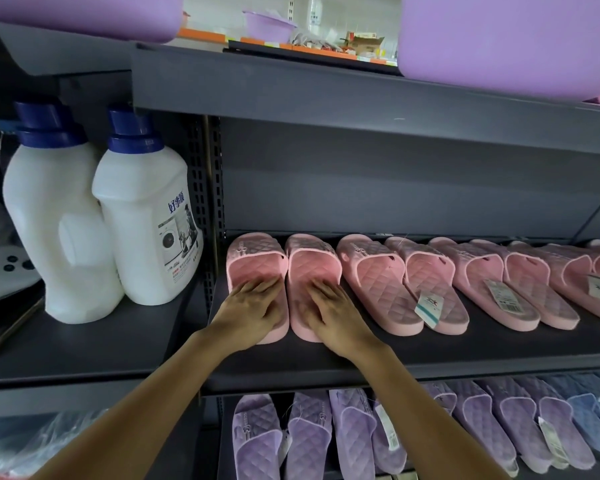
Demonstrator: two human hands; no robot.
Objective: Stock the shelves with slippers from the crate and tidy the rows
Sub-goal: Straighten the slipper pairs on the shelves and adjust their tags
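Bare shelf [430, 348] before pink slippers [378, 282]

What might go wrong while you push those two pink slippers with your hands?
The left hand and right hand press flat on the two end pink slippers. An uneven push might twist the pair out of line. Sliding them sideways may bump the neighbouring slipper and crumple the paper tag there.
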